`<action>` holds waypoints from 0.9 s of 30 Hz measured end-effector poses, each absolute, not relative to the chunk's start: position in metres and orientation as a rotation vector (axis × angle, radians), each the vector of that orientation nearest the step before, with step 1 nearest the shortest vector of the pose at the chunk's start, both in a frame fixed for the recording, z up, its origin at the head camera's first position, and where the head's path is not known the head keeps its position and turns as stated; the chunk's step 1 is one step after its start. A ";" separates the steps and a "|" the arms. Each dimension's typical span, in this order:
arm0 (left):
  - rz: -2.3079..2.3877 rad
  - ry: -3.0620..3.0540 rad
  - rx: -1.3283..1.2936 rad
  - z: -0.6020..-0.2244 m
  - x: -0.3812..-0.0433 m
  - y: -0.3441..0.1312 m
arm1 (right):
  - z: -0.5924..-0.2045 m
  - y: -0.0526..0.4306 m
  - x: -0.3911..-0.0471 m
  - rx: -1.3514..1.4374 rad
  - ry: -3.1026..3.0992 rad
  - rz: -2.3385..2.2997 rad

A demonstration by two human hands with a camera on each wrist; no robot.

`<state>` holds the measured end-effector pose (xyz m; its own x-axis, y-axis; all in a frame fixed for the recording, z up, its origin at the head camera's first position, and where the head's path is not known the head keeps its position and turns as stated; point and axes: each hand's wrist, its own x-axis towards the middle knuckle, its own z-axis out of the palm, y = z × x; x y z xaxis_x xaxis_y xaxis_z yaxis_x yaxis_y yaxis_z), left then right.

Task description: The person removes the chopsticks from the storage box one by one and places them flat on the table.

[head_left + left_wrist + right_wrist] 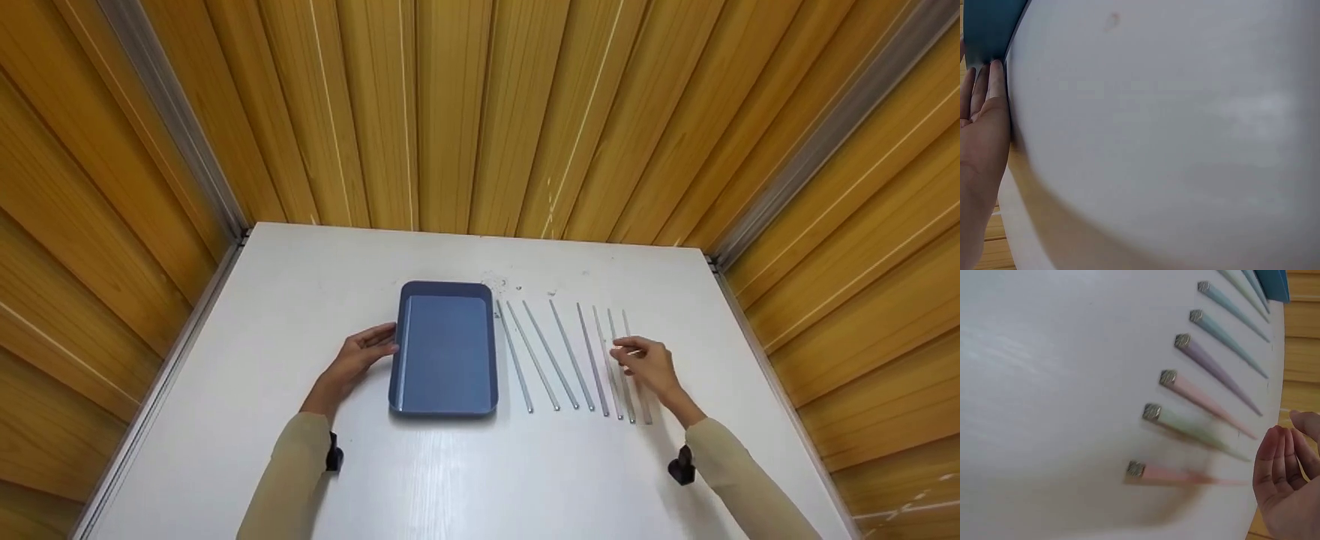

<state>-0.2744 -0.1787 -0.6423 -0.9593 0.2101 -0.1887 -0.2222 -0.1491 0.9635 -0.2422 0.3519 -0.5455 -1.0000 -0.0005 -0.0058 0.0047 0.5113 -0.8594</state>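
Note:
A blue rectangular tray [448,356] lies on the white table, its long sides pointing away from me. My left hand [358,358] touches the tray's left side, and the left wrist view shows its fingers [995,81] stretched along the tray wall [991,34]. Right of the tray, several pastel chopsticks with silver-coloured ends lie side by side, among them a purple chopstick [1213,367], a green chopstick [1196,429] and a pink chopstick [1165,475]. Over the rightmost ones hovers my right hand [649,364], fingers loosely bent, nothing visible in them.
The white table [450,480] has small dark marks near the tray's far right corner. Wood-patterned walls [450,112] rise behind the table and at both sides, with metal posts [180,112] at the corners.

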 end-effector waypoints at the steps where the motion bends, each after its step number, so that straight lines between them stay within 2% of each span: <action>1: 2.190 1.831 -0.013 -0.642 -0.274 -0.179 | -0.539 0.343 -0.241 -0.044 2.710 -1.553; 4: 2.188 1.829 -0.003 -0.643 -0.274 -0.179 | -0.532 0.319 -0.241 -0.162 2.684 -1.582; 13: 2.194 1.851 -0.025 -0.642 -0.276 -0.178 | -0.549 0.263 -0.264 -0.528 2.599 -1.643; 21: 2.165 1.866 -0.021 -0.642 -0.276 -0.177 | -0.525 0.204 -0.269 -0.608 2.517 -1.555; 27: 2.142 1.892 -0.025 -0.640 -0.273 -0.179 | -0.543 0.173 -0.296 -0.743 2.493 -1.527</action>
<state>-0.2729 -0.1789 -0.6404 -0.9600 0.1982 -0.1979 -0.2210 -0.1015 0.9700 -0.2955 0.1728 -0.5428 -0.8712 -0.4691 0.1447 -0.3421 0.3687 -0.8643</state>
